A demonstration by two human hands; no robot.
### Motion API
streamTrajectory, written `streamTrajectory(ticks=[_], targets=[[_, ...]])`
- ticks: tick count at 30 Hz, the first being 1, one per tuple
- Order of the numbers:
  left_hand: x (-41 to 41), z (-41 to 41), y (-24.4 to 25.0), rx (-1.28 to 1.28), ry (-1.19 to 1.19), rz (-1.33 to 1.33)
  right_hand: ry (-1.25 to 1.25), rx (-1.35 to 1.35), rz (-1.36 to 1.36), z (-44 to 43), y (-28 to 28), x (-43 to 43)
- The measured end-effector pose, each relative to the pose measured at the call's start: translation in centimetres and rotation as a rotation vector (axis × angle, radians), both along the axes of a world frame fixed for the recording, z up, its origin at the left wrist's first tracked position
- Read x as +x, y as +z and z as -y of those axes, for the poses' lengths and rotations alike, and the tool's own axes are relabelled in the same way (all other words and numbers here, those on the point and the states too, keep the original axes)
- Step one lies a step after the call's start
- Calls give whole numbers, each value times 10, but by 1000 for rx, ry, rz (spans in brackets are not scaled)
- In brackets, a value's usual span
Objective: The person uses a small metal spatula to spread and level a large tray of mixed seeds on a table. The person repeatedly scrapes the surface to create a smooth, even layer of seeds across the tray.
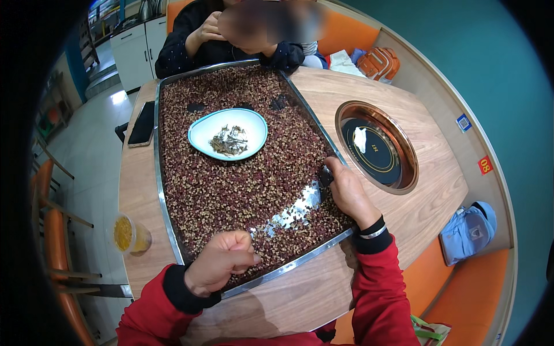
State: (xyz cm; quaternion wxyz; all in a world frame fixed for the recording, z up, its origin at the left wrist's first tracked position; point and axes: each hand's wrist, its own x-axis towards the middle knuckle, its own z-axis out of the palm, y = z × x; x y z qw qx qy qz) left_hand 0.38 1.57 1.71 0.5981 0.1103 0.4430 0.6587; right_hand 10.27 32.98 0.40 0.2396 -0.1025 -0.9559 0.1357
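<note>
A large metal tray (162,205) on the table is spread with reddish-brown and tan dried husks (225,190) that look like Sichuan peppercorns. My right hand (348,190) is at the tray's right side, gripping a small dark object (325,176), mostly hidden by the fingers. Beside it, a streak of bare shiny metal (298,207) shows through the husks. My left hand (225,259) is curled closed over the near left part of the tray; nothing shows in it. A white teardrop-shaped bowl (201,132) with a turquoise rim rests on the husks, holding dark twiggy bits (228,140).
Opposite, a person (186,52) leans over the tray's far edge. A phone (142,125) and a plastic cup of yellow contents (130,233) stand left. At right, a copper-rimmed round recess (413,173) holds a crumpled white tissue (359,139). Dark patches (279,102) lie among the far husks.
</note>
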Motion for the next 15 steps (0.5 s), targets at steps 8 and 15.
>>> streamTrajectory(ticks=[8,15], targets=[[0,0,0,-1,6,-6,-7,-252,48,-6,19,9],[-2,0,-3,10,3,5,108,-169,65,-9,9,6]])
